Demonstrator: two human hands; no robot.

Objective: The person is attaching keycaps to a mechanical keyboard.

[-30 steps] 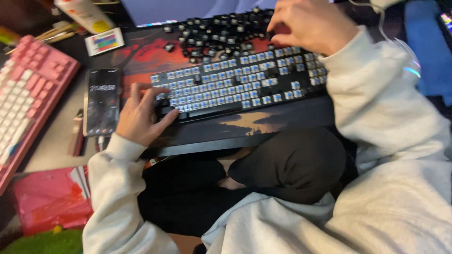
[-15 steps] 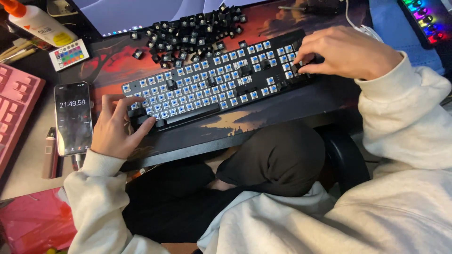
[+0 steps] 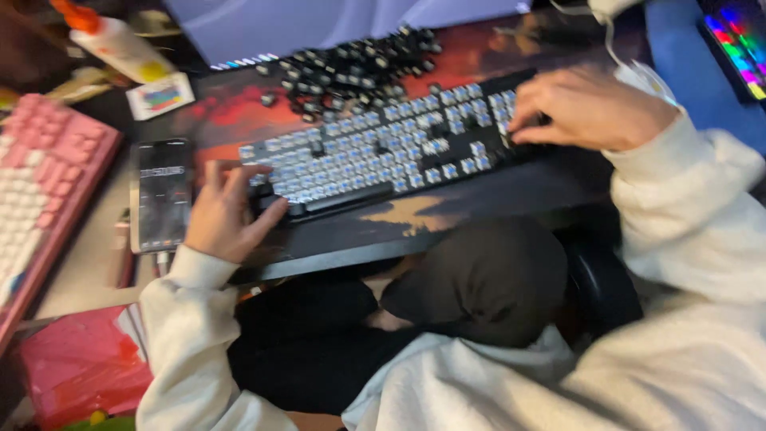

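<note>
head view, looking down at the desk [image 3: 88, 263]. i see the left hand [image 3: 226, 209] resting on the near left corner of the keyboard [image 3: 383, 156], thumb along the front edge and fingers spread over the case; it looks placed there to brace the board so it does not slide. the hand is open and flat, clamped on nothing. the right hand [image 3: 586, 108] sits over the right end of the keyboard, fingertips curled together and pressed down among the switches; motion blur hides whether a keycap is pinched between them, so i cannot tell. most of the keyboard shows bare pale switches, with a few dark caps on it. a heap of loose black keycaps [image 3: 351, 68] lies just beyond the top edge of the keyboard, on the red desk mat [image 3: 239, 112], near enough for either hand to reach without shifting the board. a phone [image 3: 162, 194] lies face up just left of the left hand, its screen lit. a pink keyboard [image 3: 44, 195] lies at the far left, well apart. a glue bottle [image 3: 112, 41] with an orange cap lies at the top left.
</note>
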